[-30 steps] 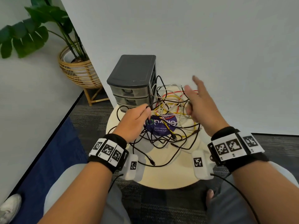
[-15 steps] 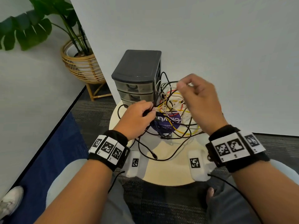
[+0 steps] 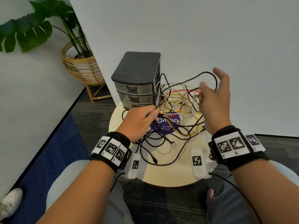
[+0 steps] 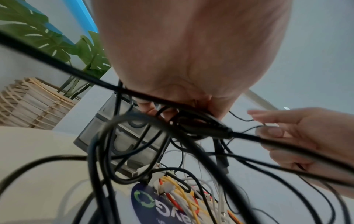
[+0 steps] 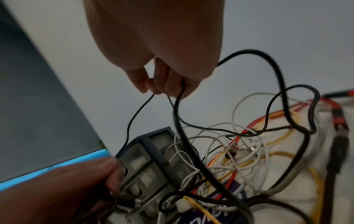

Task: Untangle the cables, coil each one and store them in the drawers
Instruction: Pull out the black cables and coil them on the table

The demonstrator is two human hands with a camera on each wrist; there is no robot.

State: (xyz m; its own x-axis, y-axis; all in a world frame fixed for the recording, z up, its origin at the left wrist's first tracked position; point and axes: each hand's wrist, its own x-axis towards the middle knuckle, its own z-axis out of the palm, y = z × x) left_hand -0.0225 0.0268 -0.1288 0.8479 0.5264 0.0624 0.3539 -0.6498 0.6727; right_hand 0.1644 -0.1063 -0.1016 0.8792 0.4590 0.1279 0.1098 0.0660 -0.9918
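While I look down from my head, my left hand (image 3: 139, 121) lies low at the near left of the cable tangle (image 3: 179, 109), fingers curled round black cable just in front of the grey three-drawer unit (image 3: 137, 78). The tangle of black, white, yellow and red cables sprawls over the round cream table (image 3: 168, 173), covering a purple sticker (image 3: 165, 125). My right hand (image 3: 213, 101) is raised at the right of the pile with a thin black cable loop (image 3: 208, 75) arching over it; its fingers are blurred here.

From my left wrist, my fingers (image 4: 151, 107) are bunched tight on several black strands, one ending in a thick black plug (image 4: 216, 128).

From my right wrist, my fingertips (image 5: 164, 84) pinch thin black cable, which hangs down towards the drawers (image 5: 153, 163).
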